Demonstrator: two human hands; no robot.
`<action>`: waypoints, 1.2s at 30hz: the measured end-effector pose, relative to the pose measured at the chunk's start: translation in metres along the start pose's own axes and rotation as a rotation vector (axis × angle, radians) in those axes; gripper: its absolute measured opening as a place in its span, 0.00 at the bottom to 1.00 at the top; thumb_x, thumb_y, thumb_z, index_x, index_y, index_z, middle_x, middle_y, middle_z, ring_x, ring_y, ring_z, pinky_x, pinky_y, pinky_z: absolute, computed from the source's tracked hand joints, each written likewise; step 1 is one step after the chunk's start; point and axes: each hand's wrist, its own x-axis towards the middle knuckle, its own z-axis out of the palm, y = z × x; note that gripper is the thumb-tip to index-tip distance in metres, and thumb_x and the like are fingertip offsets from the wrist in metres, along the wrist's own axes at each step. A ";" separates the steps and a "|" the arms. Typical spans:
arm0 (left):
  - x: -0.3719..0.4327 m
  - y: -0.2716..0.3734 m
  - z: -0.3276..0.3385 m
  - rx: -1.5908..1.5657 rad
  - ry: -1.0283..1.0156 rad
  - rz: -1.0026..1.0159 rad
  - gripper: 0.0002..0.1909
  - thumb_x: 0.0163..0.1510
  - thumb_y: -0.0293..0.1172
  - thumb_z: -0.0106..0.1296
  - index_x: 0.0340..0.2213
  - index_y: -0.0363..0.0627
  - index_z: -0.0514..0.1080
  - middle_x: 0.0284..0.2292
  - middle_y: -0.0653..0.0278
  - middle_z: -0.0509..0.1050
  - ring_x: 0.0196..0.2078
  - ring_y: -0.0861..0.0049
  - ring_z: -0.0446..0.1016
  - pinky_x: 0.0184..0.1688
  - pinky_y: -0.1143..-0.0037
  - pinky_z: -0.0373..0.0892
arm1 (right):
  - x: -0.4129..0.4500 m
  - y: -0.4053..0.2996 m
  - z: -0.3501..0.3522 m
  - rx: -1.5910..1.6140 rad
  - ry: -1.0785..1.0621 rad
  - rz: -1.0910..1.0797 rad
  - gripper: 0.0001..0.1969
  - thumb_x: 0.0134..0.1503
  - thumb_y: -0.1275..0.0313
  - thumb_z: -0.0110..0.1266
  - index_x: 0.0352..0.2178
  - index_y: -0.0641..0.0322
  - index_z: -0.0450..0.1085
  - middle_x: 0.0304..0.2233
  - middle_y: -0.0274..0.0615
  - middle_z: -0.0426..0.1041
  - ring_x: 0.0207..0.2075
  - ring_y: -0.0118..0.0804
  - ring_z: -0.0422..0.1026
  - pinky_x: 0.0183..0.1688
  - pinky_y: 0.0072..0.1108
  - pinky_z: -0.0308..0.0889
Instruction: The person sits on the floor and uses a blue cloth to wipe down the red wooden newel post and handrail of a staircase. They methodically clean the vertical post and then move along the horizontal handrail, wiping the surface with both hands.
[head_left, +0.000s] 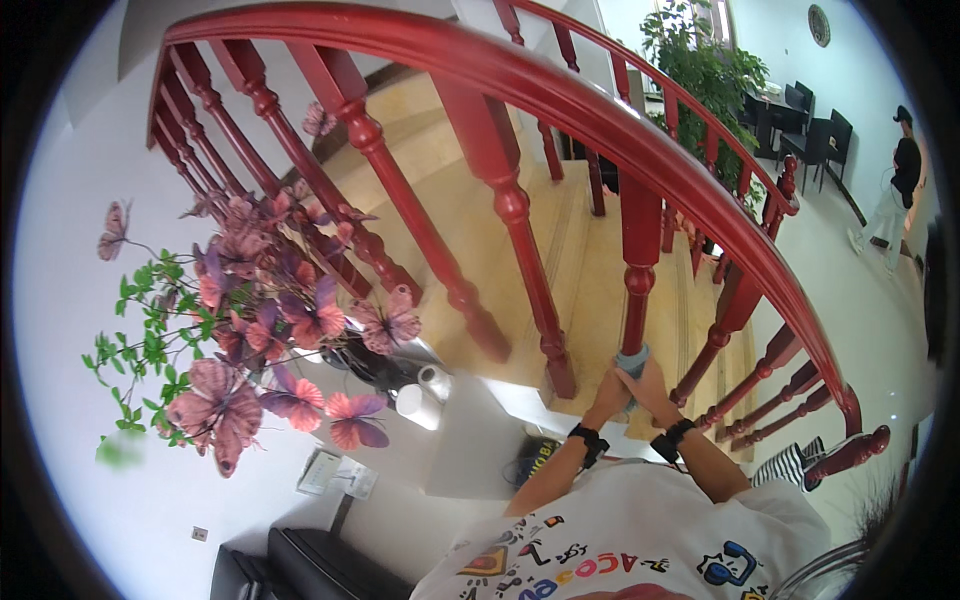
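Observation:
Both hands meet low on a red turned wooden baluster (637, 300) of the staircase railing. A grey-blue cloth (634, 362) is wrapped around the baluster's lower part. My left hand (611, 391) presses the cloth from the left side. From the right, my right hand (648, 386) grips the same cloth, its fingers partly hidden behind the post. A bit of cloth also shows below, between the two hands. Above them runs the thick red handrail (600, 112), curving over the balusters.
Artificial butterflies (307, 311) and green leaves (146, 292) crowd the left. White cylindrical containers (420, 405) stand beyond them. Yellowish stone steps (592, 277) lie behind the railing. A striped cloth item (780, 465) hangs by the rail's end. A person (904, 180) is at far right.

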 end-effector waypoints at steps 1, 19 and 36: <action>0.009 0.023 -0.006 -0.159 -0.123 -0.154 0.27 0.46 0.24 0.48 0.49 0.32 0.58 0.41 0.43 0.69 0.46 0.49 0.68 0.47 0.66 0.65 | -0.003 0.004 -0.011 0.003 0.022 -0.002 0.23 0.46 0.66 0.61 0.41 0.65 0.62 0.34 0.50 0.70 0.38 0.51 0.70 0.40 0.33 0.65; -0.060 0.150 -0.176 0.582 0.225 -0.191 0.14 0.49 0.27 0.50 0.40 0.46 0.71 0.31 0.51 0.75 0.31 0.59 0.75 0.31 0.70 0.70 | 0.023 -0.161 -0.116 -0.221 -0.311 -0.357 0.18 0.42 0.75 0.60 0.37 0.62 0.66 0.32 0.47 0.72 0.36 0.50 0.70 0.40 0.33 0.66; 0.053 0.224 -0.240 0.289 0.909 0.248 0.11 0.61 0.31 0.38 0.41 0.38 0.56 0.36 0.55 0.68 0.38 0.75 0.68 0.40 0.77 0.65 | 0.141 -0.237 -0.014 0.154 0.039 -0.536 0.43 0.45 0.72 0.61 0.58 0.65 0.43 0.56 0.57 0.53 0.57 0.55 0.55 0.58 0.33 0.53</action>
